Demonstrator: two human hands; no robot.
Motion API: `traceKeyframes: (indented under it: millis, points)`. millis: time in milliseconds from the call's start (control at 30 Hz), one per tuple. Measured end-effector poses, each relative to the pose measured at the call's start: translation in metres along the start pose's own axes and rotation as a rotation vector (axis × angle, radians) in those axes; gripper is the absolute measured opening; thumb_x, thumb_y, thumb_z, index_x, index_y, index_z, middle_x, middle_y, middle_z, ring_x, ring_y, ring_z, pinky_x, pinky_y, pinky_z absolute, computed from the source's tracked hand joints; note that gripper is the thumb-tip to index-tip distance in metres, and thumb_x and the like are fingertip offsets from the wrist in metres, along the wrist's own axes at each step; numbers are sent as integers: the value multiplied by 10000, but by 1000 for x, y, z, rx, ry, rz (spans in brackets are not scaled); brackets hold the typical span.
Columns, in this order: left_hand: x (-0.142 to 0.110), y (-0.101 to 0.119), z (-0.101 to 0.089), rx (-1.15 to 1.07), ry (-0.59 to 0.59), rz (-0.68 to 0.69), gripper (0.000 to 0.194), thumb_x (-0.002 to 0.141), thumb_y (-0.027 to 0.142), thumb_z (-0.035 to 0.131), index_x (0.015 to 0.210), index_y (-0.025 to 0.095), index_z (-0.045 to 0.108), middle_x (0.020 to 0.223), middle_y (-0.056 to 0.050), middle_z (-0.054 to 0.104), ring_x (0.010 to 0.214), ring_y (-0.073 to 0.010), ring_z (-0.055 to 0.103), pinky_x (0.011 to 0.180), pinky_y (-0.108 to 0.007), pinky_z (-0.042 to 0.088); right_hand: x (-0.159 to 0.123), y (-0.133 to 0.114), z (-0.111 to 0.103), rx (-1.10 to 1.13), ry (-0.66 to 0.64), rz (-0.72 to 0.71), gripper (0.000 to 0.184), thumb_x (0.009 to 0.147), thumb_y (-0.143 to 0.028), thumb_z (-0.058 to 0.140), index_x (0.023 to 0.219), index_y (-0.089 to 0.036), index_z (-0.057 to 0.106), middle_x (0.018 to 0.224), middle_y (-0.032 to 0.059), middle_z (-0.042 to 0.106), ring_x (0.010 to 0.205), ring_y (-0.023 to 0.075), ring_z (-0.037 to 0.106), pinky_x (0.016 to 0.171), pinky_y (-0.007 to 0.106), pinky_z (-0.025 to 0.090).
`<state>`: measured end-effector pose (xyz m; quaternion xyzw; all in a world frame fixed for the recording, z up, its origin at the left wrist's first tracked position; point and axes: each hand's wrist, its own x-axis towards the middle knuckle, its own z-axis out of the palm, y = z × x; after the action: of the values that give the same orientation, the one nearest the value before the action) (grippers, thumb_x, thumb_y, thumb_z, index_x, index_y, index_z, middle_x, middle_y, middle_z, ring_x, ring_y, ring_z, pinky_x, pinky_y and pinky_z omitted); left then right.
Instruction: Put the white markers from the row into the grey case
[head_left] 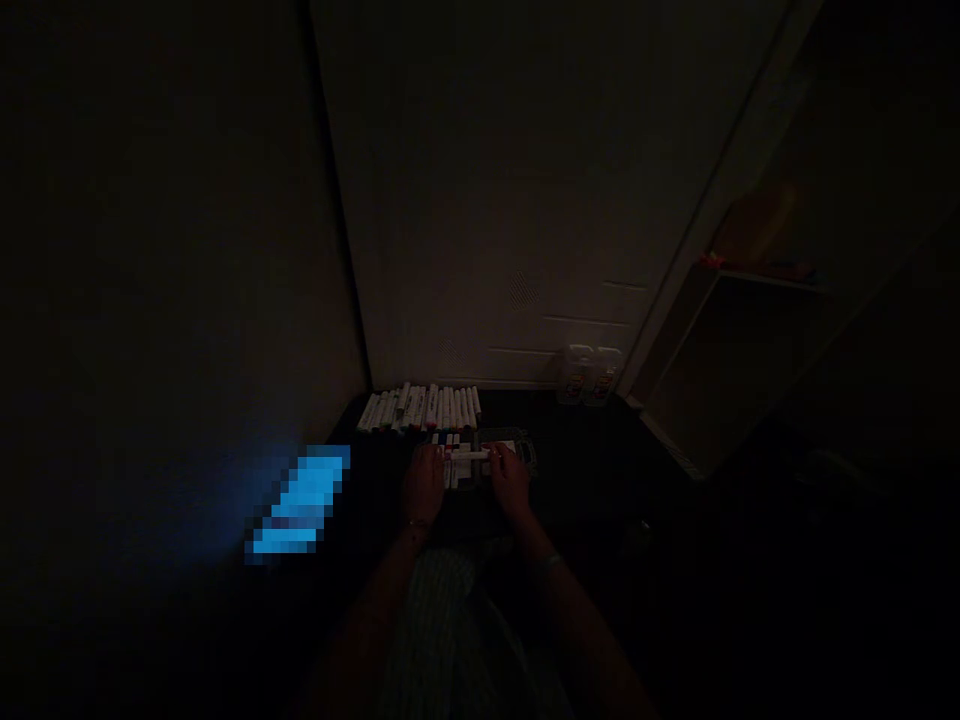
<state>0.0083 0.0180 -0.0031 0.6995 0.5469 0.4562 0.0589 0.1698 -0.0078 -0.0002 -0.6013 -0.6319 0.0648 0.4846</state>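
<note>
A white marker (471,456) lies level between my two hands, above an open clear plastic case (531,452). My left hand (424,485) is closed at the marker's left end. The fingers of my right hand (510,482) are closed on its right end. Beneath the held marker, several white markers (451,476) lie in the left half of the case. Something pale and flat (501,444) shows in the right half, partly behind my right hand. Darkness hides the fine detail of my fingers.
A row of several white markers (420,408) lies along the back left of the dark table (592,470). Two clear containers (589,376) stand against the wall at the back right. On the left glows a blurred blue screen (304,500). A box-like piece (739,350) stands at right.
</note>
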Motion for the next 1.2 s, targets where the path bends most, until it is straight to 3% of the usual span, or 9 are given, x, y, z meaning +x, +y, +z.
traceKeyframes:
  millis: [367, 800, 1033, 1200]
  points:
    - [-1, -7, 7, -10, -5, 39, 249, 887, 295, 266, 952, 209, 490, 936, -61, 552, 880, -181, 529, 793, -325, 417, -1, 3, 2, -167, 19, -29, 335, 926, -309, 302, 889, -195, 616, 836, 50, 634, 811, 147, 548, 745, 244, 326]
    - [-2, -2, 2, -63, 30, -6, 244, 885, 308, 262, 907, 210, 485, 865, -47, 545, 825, -177, 538, 757, -320, 425, 0, 4, 4, -383, 20, -69, 444, 937, -316, 253, 729, -190, 624, 669, 62, 605, 680, 160, 539, 638, 267, 294]
    - [-1, 4, 0, -107, 3, -105, 236, 868, 339, 308, 981, 206, 468, 882, -50, 580, 767, -177, 566, 646, -295, 428, 1, 8, 6, -323, 29, -52, 413, 936, -315, 266, 739, -181, 603, 671, 48, 581, 691, 149, 526, 663, 256, 295]
    - [-1, 2, 0, -59, -31, -62, 232, 875, 324, 290, 931, 212, 486, 867, -52, 580, 769, -173, 565, 665, -294, 422, 1, 9, 6, -261, 34, -31, 398, 935, -316, 269, 746, -183, 593, 686, 39, 575, 697, 144, 518, 675, 251, 296]
